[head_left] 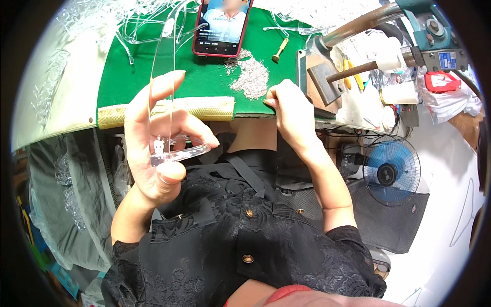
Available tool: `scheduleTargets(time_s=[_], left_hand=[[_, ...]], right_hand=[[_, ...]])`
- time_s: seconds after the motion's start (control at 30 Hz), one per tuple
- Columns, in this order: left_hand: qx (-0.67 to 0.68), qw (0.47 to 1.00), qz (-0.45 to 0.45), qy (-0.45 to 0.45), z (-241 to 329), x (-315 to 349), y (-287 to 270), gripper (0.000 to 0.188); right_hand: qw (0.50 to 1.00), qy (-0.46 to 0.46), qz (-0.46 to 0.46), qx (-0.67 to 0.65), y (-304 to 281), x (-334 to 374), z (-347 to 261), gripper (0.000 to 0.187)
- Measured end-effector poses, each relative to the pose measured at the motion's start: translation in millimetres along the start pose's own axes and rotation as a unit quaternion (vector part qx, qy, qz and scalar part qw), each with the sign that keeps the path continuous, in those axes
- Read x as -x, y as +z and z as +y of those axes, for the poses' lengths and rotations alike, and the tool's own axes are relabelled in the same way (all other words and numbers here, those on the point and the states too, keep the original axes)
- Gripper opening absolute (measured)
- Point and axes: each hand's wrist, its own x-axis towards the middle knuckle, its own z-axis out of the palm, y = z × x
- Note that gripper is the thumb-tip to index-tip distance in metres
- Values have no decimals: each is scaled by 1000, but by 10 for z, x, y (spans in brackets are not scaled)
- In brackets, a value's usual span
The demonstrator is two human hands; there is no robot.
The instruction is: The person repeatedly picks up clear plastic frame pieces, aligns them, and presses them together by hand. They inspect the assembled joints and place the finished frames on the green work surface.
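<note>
Clear plastic piece [163,66], white-captioned phone [220,35], blue label [448,60] on teal press [433,25]

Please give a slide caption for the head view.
Left hand holds a clear piece; right hand beside a small-parts pile on green.

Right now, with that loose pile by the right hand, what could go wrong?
1. Scatter: the pile of small bits lies near the front edge of the green mat, close to the right hand; a brush might send some over.
2. Slip: the transparent plastic piece sticks up well above the left hand; a looser hold could let it tip.
3. Phone: its lower end sits by the pile, so bits may work underneath.
</note>
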Motion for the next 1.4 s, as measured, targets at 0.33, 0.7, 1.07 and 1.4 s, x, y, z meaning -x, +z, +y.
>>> scheduleTargets(time_s=[0.33,0.7,1.07,1.4], left_hand=[[60,996,-53,31,-120,28,88,108],[101,989,-95,47,-196,-39,164,103],[82,981,-167,54,-266,-38,85,97],[9,953,-275,127,-317,-108,177,92]], right_hand=[[997,20,45,-57,7,1,14,11],[999,22,33,-8,1,-20,-45,14],[998,-38,-40,35,-96,-84,-4,9],[989,-96,-82,71,-185,-158,15,11]])
